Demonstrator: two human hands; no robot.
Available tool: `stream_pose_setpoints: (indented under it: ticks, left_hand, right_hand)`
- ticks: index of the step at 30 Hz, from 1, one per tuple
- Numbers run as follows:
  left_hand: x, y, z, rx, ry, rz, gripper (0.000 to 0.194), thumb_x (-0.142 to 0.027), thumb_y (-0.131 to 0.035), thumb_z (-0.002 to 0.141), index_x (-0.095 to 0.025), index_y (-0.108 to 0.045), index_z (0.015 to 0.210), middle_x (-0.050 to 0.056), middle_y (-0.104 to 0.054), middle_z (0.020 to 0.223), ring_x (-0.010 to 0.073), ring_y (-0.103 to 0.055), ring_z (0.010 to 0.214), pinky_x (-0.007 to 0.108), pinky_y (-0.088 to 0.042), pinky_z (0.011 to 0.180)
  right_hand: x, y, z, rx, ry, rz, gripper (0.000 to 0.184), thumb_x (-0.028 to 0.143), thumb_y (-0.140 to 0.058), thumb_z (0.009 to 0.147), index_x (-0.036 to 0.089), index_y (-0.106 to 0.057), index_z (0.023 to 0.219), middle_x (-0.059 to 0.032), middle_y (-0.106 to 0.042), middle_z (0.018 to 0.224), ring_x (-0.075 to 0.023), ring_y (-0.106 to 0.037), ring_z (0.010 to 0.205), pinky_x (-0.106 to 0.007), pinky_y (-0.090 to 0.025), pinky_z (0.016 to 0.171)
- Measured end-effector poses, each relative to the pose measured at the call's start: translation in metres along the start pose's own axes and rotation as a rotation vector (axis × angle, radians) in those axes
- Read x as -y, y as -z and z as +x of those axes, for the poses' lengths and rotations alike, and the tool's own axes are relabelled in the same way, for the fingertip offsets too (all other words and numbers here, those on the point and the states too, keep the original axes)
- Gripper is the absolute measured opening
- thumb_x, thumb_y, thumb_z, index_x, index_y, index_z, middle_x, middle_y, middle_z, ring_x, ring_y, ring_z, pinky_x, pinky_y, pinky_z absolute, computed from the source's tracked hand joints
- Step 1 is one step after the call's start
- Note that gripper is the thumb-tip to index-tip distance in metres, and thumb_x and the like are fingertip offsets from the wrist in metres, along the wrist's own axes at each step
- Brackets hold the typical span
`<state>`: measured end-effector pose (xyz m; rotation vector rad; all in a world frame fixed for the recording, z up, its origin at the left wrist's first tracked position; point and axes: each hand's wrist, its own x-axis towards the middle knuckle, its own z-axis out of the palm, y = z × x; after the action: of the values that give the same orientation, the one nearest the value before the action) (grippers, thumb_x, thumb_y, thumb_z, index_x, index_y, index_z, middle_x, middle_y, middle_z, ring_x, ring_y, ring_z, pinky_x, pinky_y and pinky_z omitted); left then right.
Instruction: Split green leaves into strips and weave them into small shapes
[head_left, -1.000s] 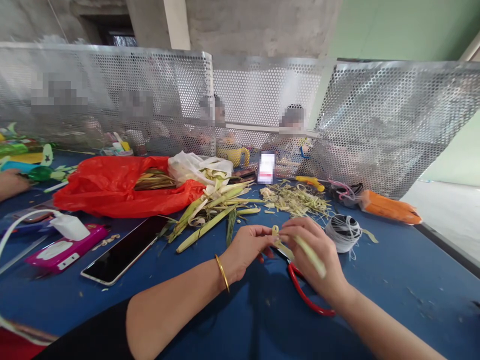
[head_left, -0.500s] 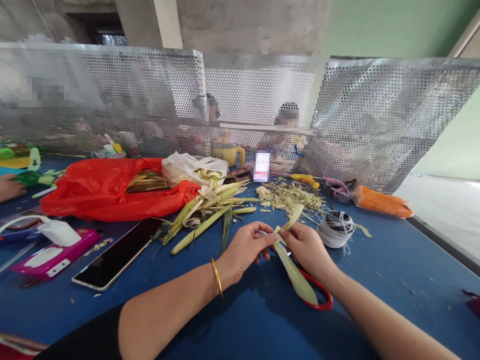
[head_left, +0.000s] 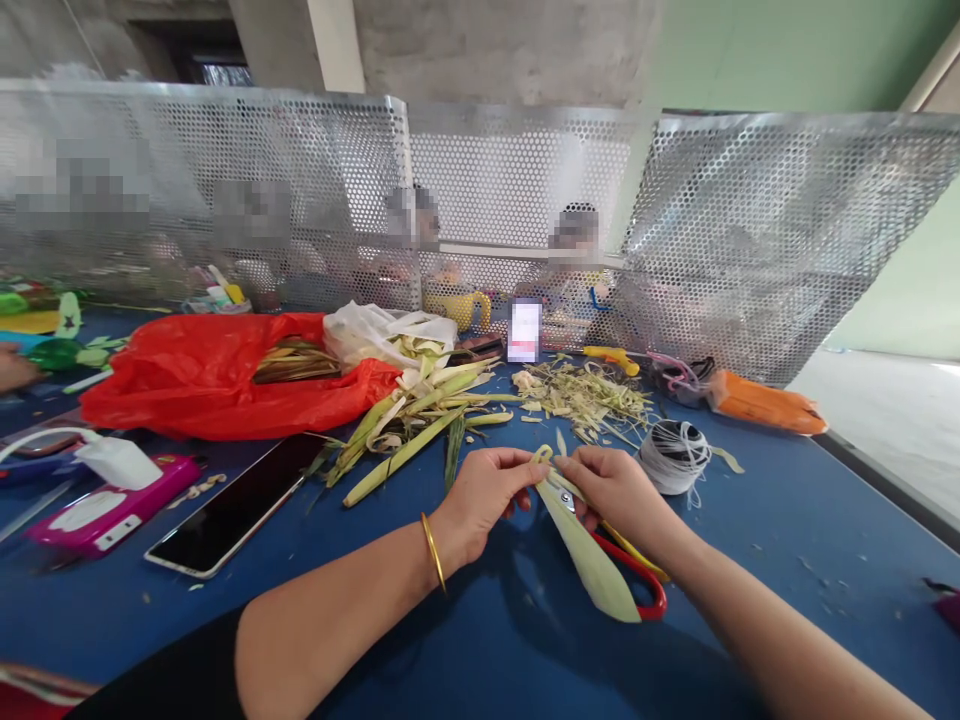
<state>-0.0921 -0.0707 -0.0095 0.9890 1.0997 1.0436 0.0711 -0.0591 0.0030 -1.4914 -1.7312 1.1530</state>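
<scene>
Between the fingertips of my left hand [head_left: 484,495] is a pale green leaf strip [head_left: 592,570], bent into a small loop at its top. Its broad end hangs down toward me. My right hand [head_left: 622,490] pinches the strip close to the loop, fingers closed. Scissors [head_left: 651,603] with a red handle lie on the table beneath the right hand and the leaf, which cover much of them. A narrow yellow piece shows beside the red handle; I cannot tell what it is. A ball of white string [head_left: 675,460] sits just beyond the right hand.
Long leaves [head_left: 409,465] spill from a white bag beside a red plastic bag [head_left: 180,385]. Shredded trimmings [head_left: 592,395] lie ahead. At left are a dark phone [head_left: 240,505] and a magenta power strip [head_left: 112,505]. A perforated metal screen [head_left: 517,180] spans the back; a co-worker's hand shows far left.
The leaf strip's narrow end, which stuck up past my right hand half a second ago, is now bent into a small loop. Earlier the broad end moved from the right hand to hanging below.
</scene>
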Motion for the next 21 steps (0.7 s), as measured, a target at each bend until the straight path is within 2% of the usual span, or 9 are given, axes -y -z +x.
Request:
stream_pose_setpoints:
  ticks: [3, 5, 7, 10, 12, 14, 16, 18, 21]
  left_hand:
    - [-0.001, 0.004, 0.006, -0.050, 0.033, -0.098, 0.024, -0.031, -0.076, 0.061, -0.012, -0.069, 0.074, -0.002, -0.054, 0.057, 0.0052, -0.044, 0.044, 0.019, -0.022, 0.038]
    - [-0.002, 0.006, 0.008, -0.070, 0.028, -0.134, 0.025, -0.031, -0.078, 0.059, -0.012, -0.069, 0.073, -0.002, -0.054, 0.057, 0.0051, -0.044, 0.043, 0.019, -0.021, 0.037]
    - [-0.002, 0.007, 0.009, -0.075, 0.021, -0.155, 0.025, -0.031, -0.078, 0.058, -0.012, -0.068, 0.071, -0.002, -0.054, 0.057, 0.0051, -0.044, 0.043, 0.019, -0.021, 0.037]
    - [-0.002, 0.005, 0.008, -0.061, 0.026, -0.160, 0.026, -0.031, -0.079, 0.058, -0.012, -0.067, 0.070, -0.002, -0.054, 0.056, 0.0051, -0.044, 0.043, 0.019, -0.022, 0.037]
    - [-0.002, 0.005, 0.006, -0.051, 0.029, -0.147, 0.025, -0.031, -0.079, 0.058, -0.013, -0.067, 0.070, -0.003, -0.054, 0.055, 0.0052, -0.044, 0.043, 0.019, -0.023, 0.037]
    - [-0.002, 0.004, 0.005, -0.045, 0.028, -0.128, 0.024, -0.031, -0.079, 0.058, -0.013, -0.067, 0.069, -0.003, -0.053, 0.055, 0.0052, -0.044, 0.043, 0.019, -0.023, 0.037]
    - [-0.002, 0.004, 0.004, -0.048, 0.023, -0.110, 0.022, -0.030, -0.078, 0.060, -0.013, -0.068, 0.069, -0.003, -0.053, 0.054, 0.0051, -0.044, 0.043, 0.019, -0.024, 0.038]
    - [-0.002, 0.004, 0.004, -0.059, 0.008, -0.090, 0.021, -0.030, -0.077, 0.061, -0.013, -0.068, 0.070, -0.003, -0.054, 0.054, 0.0053, -0.044, 0.043, 0.019, -0.024, 0.038]
    - [-0.002, 0.004, 0.004, -0.080, -0.020, -0.062, 0.019, -0.029, -0.075, 0.064, -0.013, -0.069, 0.070, -0.002, -0.054, 0.054, 0.0055, -0.045, 0.042, 0.019, -0.025, 0.037]
  right_hand:
    - [0.009, 0.012, -0.004, 0.117, 0.184, 0.075, 0.018, 0.037, -0.054, 0.084, 0.020, -0.058, 0.089, 0.0036, -0.063, 0.062, -0.0111, -0.056, 0.046, -0.023, -0.045, 0.048]
    - [0.014, 0.020, -0.007, 0.215, 0.304, 0.058, 0.024, 0.033, -0.052, 0.086, 0.020, -0.062, 0.104, -0.0002, -0.069, 0.078, -0.0132, -0.063, 0.064, -0.026, -0.050, 0.061]
    - [0.017, 0.024, -0.009, 0.280, 0.382, 0.005, 0.026, 0.032, -0.052, 0.088, 0.021, -0.067, 0.107, -0.0029, -0.071, 0.092, -0.0163, -0.065, 0.082, -0.029, -0.051, 0.073]
    - [0.015, 0.024, -0.010, 0.219, 0.467, -0.024, 0.023, 0.033, -0.058, 0.086, 0.022, -0.072, 0.100, -0.0035, -0.071, 0.092, -0.0170, -0.063, 0.081, -0.029, -0.051, 0.071]
    - [0.014, 0.021, -0.010, 0.075, 0.544, -0.012, 0.019, 0.033, -0.060, 0.085, 0.022, -0.074, 0.091, -0.0034, -0.069, 0.085, -0.0168, -0.061, 0.077, -0.029, -0.049, 0.069]
    - [0.014, 0.018, -0.010, -0.097, 0.602, 0.019, 0.019, 0.034, -0.059, 0.085, 0.022, -0.074, 0.084, -0.0047, -0.068, 0.087, -0.0177, -0.059, 0.081, -0.030, -0.048, 0.071]
    - [0.016, 0.016, -0.011, -0.207, 0.581, 0.084, 0.023, 0.037, -0.056, 0.087, 0.021, -0.071, 0.082, -0.0059, -0.066, 0.092, -0.0177, -0.058, 0.080, -0.030, -0.047, 0.069]
    - [0.019, 0.015, -0.012, -0.211, 0.496, 0.140, 0.032, 0.040, -0.049, 0.090, 0.020, -0.067, 0.074, -0.0059, -0.064, 0.086, -0.0167, -0.056, 0.073, -0.029, -0.046, 0.064]
    - [0.022, 0.016, -0.012, -0.082, 0.401, 0.073, 0.038, 0.037, -0.047, 0.088, 0.020, -0.055, 0.055, -0.0036, -0.059, 0.070, -0.0190, -0.056, 0.078, -0.032, -0.044, 0.072]
